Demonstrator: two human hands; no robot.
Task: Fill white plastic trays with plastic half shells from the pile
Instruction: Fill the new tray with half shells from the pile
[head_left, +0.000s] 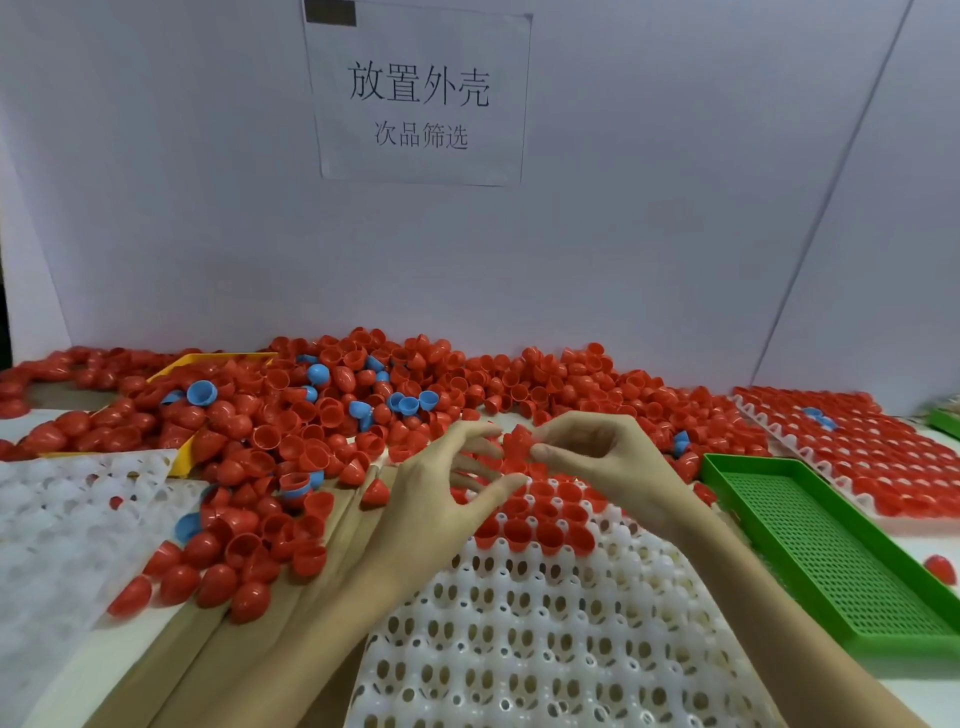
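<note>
In the head view, the right hand pinches a small stack of red half shells between thumb and curled fingers, just above the far edge of the white tray that lies at the near middle of the counter. The left hand is beside it with fingers spread and loosely bent, its fingertips reaching toward the same shells; whether they touch cannot be told. The tray's far rows already hold red shells, open side up, while its nearer sockets show only holes. A broad pile of red half shells, with a few blue ones mixed in, covers the far side of the counter and spills toward the near left. A yellow bin is half buried in the pile at the far left, and another white tray lies at the left edge. A green perforated tray sits near the right edge, with a filled tray beyond it. A paper sign hangs on the back wall.
</note>
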